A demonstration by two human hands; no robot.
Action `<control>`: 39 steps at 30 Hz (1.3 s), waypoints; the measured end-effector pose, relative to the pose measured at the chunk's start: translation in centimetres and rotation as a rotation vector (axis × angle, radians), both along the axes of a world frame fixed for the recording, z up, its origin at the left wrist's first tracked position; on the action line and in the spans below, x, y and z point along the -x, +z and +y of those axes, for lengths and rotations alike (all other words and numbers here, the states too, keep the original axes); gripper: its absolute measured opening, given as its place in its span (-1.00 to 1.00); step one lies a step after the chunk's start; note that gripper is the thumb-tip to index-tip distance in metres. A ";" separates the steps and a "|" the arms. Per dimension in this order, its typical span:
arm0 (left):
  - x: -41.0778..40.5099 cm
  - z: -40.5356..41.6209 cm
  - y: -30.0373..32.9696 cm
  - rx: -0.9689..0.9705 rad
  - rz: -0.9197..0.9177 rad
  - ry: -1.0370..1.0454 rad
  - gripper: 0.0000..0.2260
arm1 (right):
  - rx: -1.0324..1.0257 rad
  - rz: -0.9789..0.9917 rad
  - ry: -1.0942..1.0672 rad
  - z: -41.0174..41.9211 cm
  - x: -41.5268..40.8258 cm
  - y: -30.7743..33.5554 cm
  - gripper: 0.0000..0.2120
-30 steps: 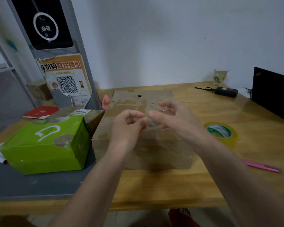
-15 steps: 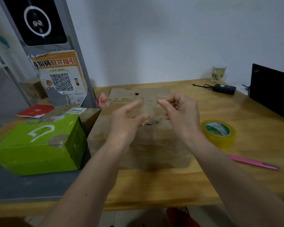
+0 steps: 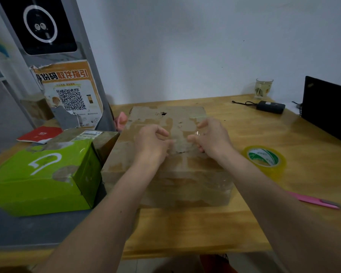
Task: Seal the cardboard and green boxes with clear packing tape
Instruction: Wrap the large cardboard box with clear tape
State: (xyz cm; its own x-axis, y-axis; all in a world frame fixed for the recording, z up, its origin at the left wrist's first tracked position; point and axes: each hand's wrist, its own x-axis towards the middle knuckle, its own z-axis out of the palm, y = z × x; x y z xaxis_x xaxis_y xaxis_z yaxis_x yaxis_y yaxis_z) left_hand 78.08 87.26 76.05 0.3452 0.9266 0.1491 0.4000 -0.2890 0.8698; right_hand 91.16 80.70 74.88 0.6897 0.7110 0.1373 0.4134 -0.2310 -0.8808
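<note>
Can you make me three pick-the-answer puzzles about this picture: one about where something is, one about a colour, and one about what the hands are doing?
1. Where is the yellowish roll of clear packing tape?
A. on the bright green box
B. flat on the wooden table, right of the worn brown cardboard box
C. in a hand

2. What colour is the long thin tool at the right edge of the table?
A. pink
B. blue
C. black

3. What are the left hand and right hand doing?
A. resting in the lap
B. lifting the green box
C. held over the cardboard box top with curled fingers

Answers: 1 B, the roll lies on the wooden table beside the worn brown cardboard box. 2 A, it is pink. 3 C, both are above the box top; the bright green box is untouched.
</note>
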 end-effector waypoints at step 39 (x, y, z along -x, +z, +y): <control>1.4 -4.6 -1.5 -0.469 1.122 -0.311 -0.01 | 0.292 -0.646 0.133 -0.1 0.2 -0.9 -0.82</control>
State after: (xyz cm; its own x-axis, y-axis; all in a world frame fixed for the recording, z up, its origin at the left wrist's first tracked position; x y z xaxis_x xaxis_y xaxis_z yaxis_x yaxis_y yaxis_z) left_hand 76.64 82.62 74.56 0.6892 0.7207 -0.0749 0.7117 -0.6927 -0.1170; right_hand 90.98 80.64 73.98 0.4403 0.8531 0.2800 0.8717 -0.3314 -0.3610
